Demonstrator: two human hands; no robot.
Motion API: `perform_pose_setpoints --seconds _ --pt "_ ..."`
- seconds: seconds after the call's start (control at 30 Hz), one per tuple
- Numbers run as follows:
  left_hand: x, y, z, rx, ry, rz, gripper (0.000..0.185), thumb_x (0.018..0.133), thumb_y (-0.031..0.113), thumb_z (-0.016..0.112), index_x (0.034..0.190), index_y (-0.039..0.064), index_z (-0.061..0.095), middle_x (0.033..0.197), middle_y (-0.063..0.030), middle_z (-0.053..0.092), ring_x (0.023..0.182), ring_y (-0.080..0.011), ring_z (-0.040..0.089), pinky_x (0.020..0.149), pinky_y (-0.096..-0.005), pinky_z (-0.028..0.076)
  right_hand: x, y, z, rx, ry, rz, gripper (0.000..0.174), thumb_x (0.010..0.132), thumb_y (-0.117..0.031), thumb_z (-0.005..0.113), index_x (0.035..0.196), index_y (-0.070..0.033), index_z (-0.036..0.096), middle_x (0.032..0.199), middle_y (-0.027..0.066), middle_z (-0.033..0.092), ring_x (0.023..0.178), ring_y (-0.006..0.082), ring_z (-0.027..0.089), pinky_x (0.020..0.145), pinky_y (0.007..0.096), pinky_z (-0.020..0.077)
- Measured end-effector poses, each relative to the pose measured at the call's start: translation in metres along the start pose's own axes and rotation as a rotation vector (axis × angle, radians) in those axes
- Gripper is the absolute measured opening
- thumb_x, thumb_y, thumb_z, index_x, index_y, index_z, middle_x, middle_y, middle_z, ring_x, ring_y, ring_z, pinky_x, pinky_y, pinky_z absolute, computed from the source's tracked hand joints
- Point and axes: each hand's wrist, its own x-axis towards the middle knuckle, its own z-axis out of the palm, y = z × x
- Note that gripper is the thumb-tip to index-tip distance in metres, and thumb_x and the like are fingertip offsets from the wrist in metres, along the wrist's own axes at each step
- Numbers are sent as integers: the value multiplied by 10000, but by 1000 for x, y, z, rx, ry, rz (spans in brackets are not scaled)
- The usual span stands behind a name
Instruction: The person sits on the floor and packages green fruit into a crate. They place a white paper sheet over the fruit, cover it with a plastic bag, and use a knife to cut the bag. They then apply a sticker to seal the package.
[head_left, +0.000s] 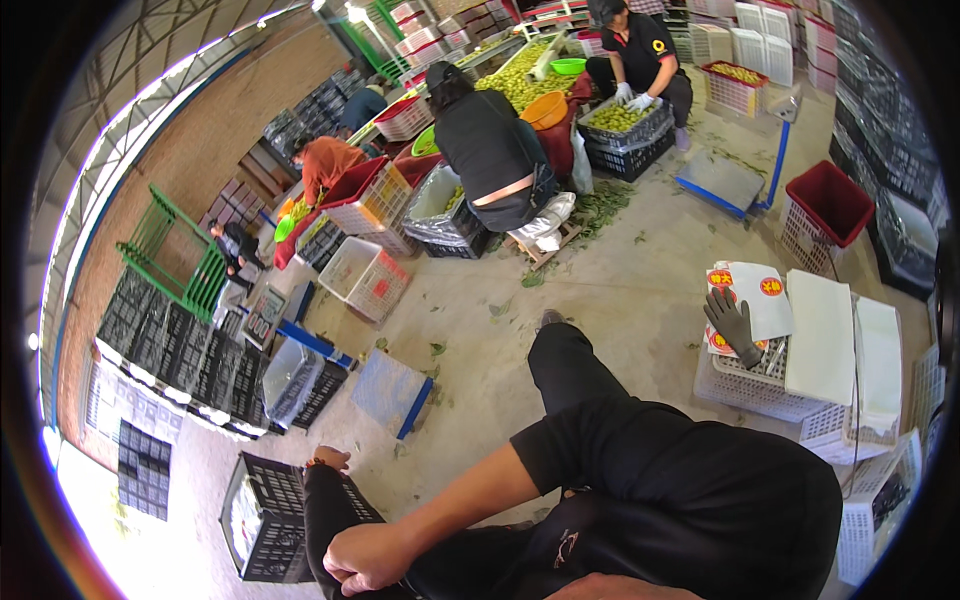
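My left hand (331, 456) is at the lower left, with a beaded bracelet at the wrist and nothing visible in it. Black fabric covers the forearm (322, 510) below it. My right hand (367, 556) is closed on this black sleeve, lower down the same arm; the fingertips are partly hidden. My bare right forearm (469, 491) reaches across from the right. Just left of the sleeve stands a black plastic crate (276, 517) with a light lining. A dark work glove (731, 322) lies at the right on printed sheets (765, 300) over a white crate (750, 386).
Two blue platform scales (390, 390) (720, 180) stand on the concrete floor. Several people sit or crouch by crates and a sorting table (525, 71) of green fruit. A red-lined crate (829, 206) and stacked crates stand right. Leaves (600, 210) lie scattered.
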Motion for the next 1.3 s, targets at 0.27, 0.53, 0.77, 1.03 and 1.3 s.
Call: perform_pose_setpoints --seconds 0.27,0.53,0.77,1.03,1.3 --pt "-36 58 0 166 -172 31 395 973 329 711 1200 8 744 989 -104 814 774 -236 769 644 -390 624 -32 -43 44 492 -433 -193 278 996 -244 734 995 33 760 867 137 752 811 171 660 723 400 508" --pt "-157 124 15 297 396 796 427 959 345 727 1312 108 677 1207 -144 762 1105 -378 716 911 -491 567 -69 58 31 202 -491 -253 294 946 -272 744 871 11 720 825 193 716 789 333 683 739 473 531" --pt "-210 139 57 451 106 882 496 942 399 737 1328 95 671 1207 -163 755 1125 -380 703 940 -493 557 -129 129 -55 -315 -833 368 328 891 -302 759 848 22 736 795 190 722 745 333 677 737 482 549" --pt "-148 135 135 479 -185 950 474 973 434 690 1287 79 687 1181 -204 750 1102 -411 709 926 -508 569 -135 196 -115 -353 -782 648 341 896 -331 760 983 -2 760 931 201 757 869 368 710 790 504 563" --pt "-106 111 350 466 -943 973 338 985 293 668 1184 34 753 1128 -194 777 1039 -349 749 866 -468 596 -103 264 -165 -497 -501 585 318 895 -317 755 1009 -21 739 957 192 746 904 385 709 781 506 568"
